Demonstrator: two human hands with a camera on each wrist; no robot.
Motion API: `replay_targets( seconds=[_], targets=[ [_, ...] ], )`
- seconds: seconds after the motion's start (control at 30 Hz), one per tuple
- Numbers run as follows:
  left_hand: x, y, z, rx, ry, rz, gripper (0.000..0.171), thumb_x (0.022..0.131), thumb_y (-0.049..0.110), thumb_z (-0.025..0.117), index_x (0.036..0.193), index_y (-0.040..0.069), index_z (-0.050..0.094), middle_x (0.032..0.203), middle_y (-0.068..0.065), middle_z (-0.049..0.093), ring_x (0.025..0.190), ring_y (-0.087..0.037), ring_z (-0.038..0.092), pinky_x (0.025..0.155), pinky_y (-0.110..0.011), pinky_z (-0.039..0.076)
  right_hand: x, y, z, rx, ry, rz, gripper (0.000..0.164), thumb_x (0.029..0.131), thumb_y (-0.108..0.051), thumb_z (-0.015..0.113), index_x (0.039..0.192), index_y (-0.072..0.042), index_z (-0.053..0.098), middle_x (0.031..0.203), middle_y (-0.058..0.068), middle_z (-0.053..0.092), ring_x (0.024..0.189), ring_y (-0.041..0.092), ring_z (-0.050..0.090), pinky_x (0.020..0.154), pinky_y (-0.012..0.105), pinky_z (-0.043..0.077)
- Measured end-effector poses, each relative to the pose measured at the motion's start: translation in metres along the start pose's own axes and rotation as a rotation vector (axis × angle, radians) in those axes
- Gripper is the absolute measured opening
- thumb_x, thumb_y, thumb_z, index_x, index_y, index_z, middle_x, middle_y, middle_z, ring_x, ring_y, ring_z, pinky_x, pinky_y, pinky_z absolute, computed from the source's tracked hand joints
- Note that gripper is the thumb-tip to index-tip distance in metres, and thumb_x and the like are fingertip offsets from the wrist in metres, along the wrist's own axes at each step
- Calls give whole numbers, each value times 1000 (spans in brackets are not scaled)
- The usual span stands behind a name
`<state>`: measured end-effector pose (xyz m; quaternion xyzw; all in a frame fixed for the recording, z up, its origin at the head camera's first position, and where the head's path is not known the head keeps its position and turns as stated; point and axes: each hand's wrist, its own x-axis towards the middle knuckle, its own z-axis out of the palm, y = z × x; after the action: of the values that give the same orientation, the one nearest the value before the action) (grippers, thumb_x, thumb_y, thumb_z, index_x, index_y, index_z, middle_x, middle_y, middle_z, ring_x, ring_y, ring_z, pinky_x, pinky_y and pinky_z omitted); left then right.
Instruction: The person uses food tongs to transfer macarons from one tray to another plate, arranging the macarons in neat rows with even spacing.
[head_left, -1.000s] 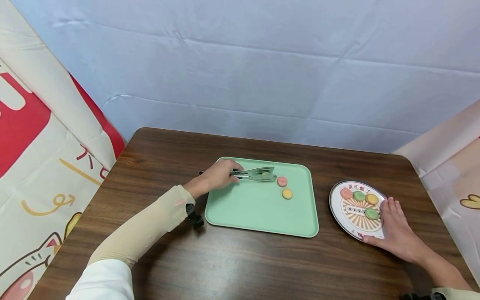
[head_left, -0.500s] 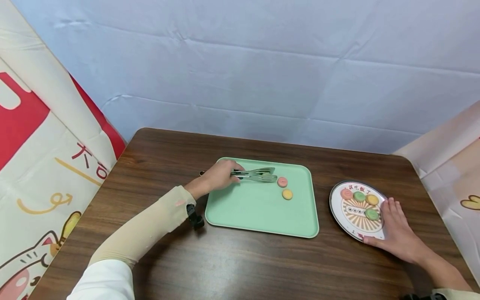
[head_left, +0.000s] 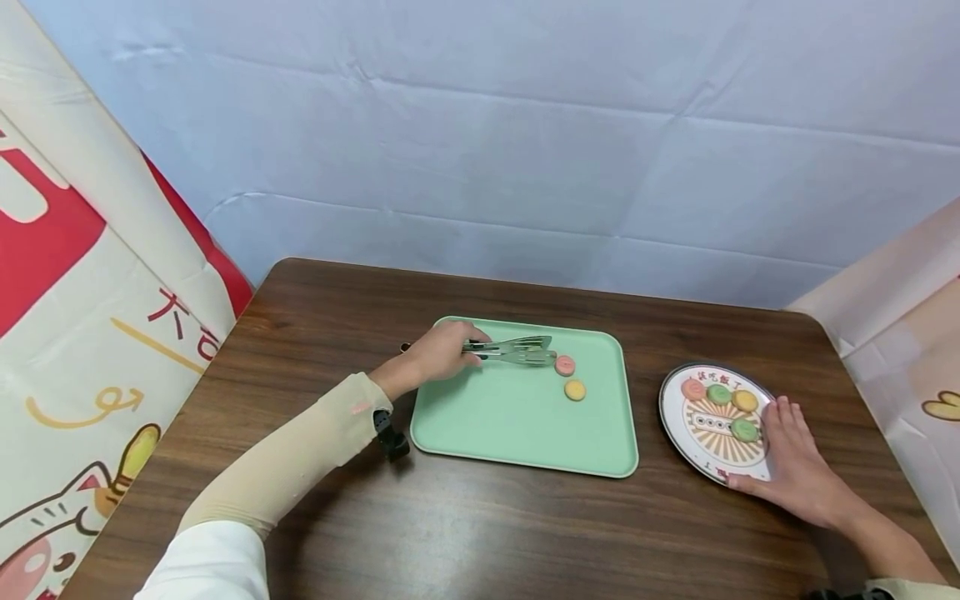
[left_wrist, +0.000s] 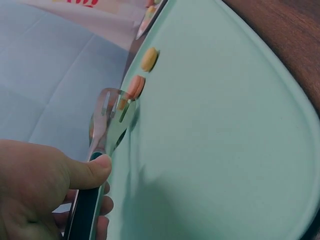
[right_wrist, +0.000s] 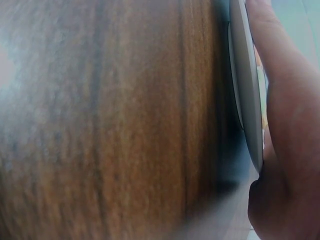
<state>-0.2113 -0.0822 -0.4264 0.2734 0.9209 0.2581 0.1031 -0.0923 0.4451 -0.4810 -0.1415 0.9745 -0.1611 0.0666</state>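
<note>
My left hand (head_left: 442, 350) grips a pair of metal serving tongs (head_left: 513, 352) over the back of the pale green tray (head_left: 517, 450). In the left wrist view the thumb presses on the dark handle (left_wrist: 85, 212) and the slotted blades stand apart. A greenish round piece shows partly behind the blades. Just beyond the tips lie a pink macaron (head_left: 565, 365) and a yellow macaron (head_left: 575, 390). My right hand (head_left: 798, 467) rests on the right rim of a round printed plate (head_left: 678, 429), fingers extended, thumb on the front edge. That plate bears several pink, green and yellow macarons.
Tray and plate stand apart on a dark wooden table (head_left: 465, 533). A pale blue cloth (head_left: 480, 150) hangs behind the table's back edge. Printed cloths (head_left: 67, 400) hang along the sides.
The tongs' tips edge very slightly right, close to the pink macaron. My right hand and the plate stay in place.
</note>
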Motion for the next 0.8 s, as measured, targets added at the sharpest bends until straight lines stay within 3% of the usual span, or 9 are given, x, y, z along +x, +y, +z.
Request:
replay_targets(
  seconds=[0.8],
  targets=[
    [-2, 13, -9, -2, 6, 5, 37, 97, 13, 71, 134, 7, 67, 136, -9, 65, 128, -25, 59, 103, -40, 50, 0, -6, -3, -12, 12, 3, 132, 81, -43, 83, 148, 25, -8, 153, 48, -16, 145, 49, -28, 115, 38, -27]
  ],
)
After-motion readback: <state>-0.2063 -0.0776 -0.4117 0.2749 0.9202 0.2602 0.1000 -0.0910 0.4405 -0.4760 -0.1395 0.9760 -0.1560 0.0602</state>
